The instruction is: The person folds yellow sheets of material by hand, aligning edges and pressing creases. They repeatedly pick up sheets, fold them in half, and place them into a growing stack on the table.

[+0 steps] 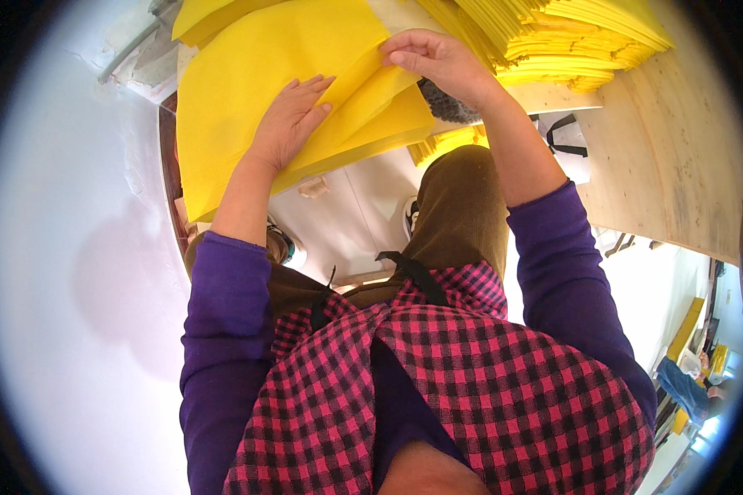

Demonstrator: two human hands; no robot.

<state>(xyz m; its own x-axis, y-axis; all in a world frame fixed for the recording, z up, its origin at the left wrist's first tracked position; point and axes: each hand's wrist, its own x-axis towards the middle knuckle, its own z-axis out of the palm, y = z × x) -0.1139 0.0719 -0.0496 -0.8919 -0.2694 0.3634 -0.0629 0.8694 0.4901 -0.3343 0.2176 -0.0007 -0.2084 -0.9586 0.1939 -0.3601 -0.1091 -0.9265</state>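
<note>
A large yellow sheet (248, 91), paper or thin cloth, lies over a stack of like sheets in front of me. Flat on it rests my left hand (289, 124), its fingers stretched out and a little apart. At the sheet's right edge my right hand (437, 64) pinches the yellow material between thumb and fingers. That edge is lifted slightly, and a fold runs from it toward my left hand. Below the fold, the lower layer (404, 124) shows at the front right.
Stacks of folded yellow sheets (553, 49) stand at the far right on a wooden board (669, 148). More yellow sheets (446, 144) sit lower, by my knee. A dark fuzzy patch (446, 103) lies beside the sheet. A white wall (82, 247) rises close on the left.
</note>
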